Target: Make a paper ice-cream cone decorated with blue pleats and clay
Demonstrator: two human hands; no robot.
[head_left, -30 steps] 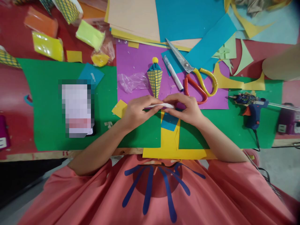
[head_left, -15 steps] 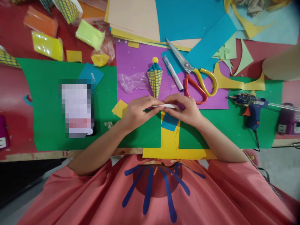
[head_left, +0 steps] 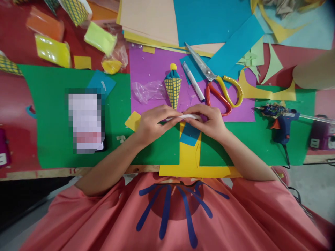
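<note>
A thin white strip [head_left: 192, 116] lies level between my two hands, pinched by the fingers of both. My left hand [head_left: 157, 122] grips its left part, and my right hand [head_left: 208, 120] grips its right part; the fingertips nearly meet. Just above my fingers, a small yellow-and-green checked cone [head_left: 173, 91] with a blue top and a yellow ball lies on purple paper [head_left: 146, 66]. A white pen [head_left: 193, 82] and scissors [head_left: 209, 75] with red and yellow handles rest to its right. Below my fingers is a blue paper square [head_left: 190, 134].
A phone [head_left: 85, 122] with a blurred screen lies on green paper [head_left: 52, 139] at left. A blue glue gun [head_left: 284, 127] is at right. Clay packets [head_left: 101, 38] sit at upper left, paper sheets [head_left: 149, 21] at the top, and a beige roll [head_left: 316, 69] at right.
My fingers have shifted slightly along the white strip, and my right hand has turned a little. The strip's right end shows more clearly. The objects on the table have not moved.
</note>
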